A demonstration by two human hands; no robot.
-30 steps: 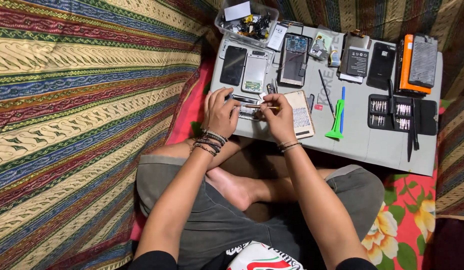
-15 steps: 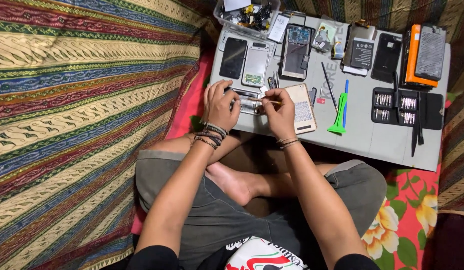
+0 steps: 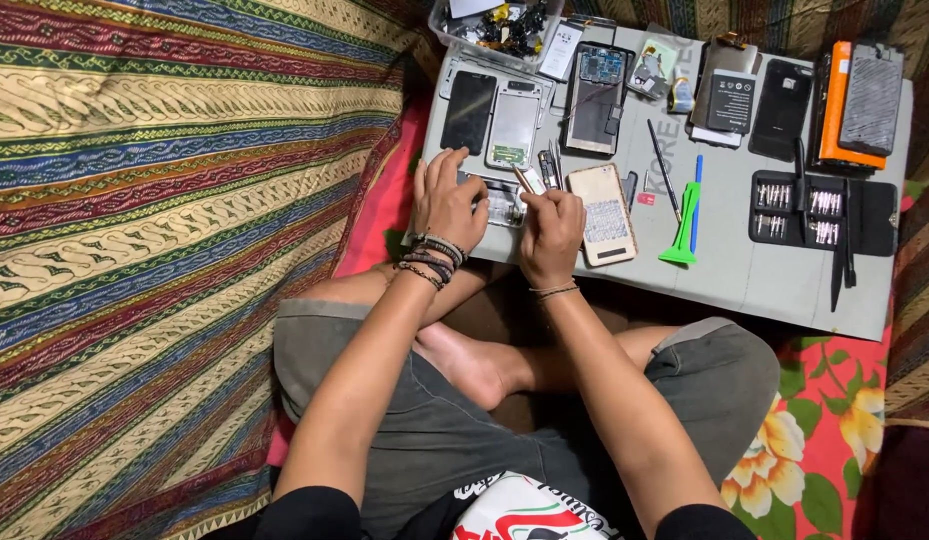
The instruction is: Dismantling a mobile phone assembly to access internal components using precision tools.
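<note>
An opened phone (image 3: pixel 501 203) lies at the near left edge of a grey work board (image 3: pixel 744 270). My left hand (image 3: pixel 446 200) rests on its left end with the fingers spread, pressing it down. My right hand (image 3: pixel 551 228) is closed around a small thin tool (image 3: pixel 525 181) whose tip points at the phone's insides. A beige phone back cover (image 3: pixel 603 214) lies just right of my right hand. I sit cross-legged behind the board.
On the board lie several phones and phone parts (image 3: pixel 512 122), tweezers (image 3: pixel 550 165), a green pry tool (image 3: pixel 683 230), a blue pen-like tool (image 3: pixel 696 195), a black screwdriver-bit case (image 3: pixel 819 212) and an orange-cased device (image 3: pixel 852 92). A clear parts box (image 3: pixel 496 27) stands at the far left. Striped fabric (image 3: pixel 174 200) lies to the left.
My head has shifted, so the board sits slightly higher in view. My right hand moved a little left over the opened phone; my left hand stays on it.
</note>
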